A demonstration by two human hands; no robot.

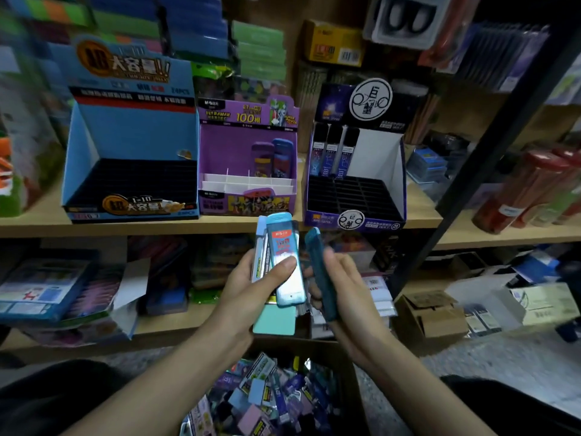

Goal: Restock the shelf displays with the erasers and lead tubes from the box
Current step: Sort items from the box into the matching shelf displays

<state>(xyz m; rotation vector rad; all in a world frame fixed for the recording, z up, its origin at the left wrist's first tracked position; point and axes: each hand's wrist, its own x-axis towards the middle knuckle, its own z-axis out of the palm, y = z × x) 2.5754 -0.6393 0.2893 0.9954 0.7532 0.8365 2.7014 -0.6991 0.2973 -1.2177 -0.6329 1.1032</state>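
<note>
— Several lead tubes (281, 243) fanned in your left hand (248, 287), thumb clamped across them?
— Yes. Your right hand (349, 291) grips one teal tube (316, 256). Both sit above the box (349, 385).

The left hand (251, 286) grips several lead tubes (284, 262), thumb across the front one. The right hand (349, 287) holds a teal tube (319, 269) beside them. The box (349, 388) lies below, three displays (232, 146) on the shelf (220, 227) above.

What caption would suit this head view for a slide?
Left hand holds lead tubes, right hand holds one teal tube, before the shelf displays.
</note>
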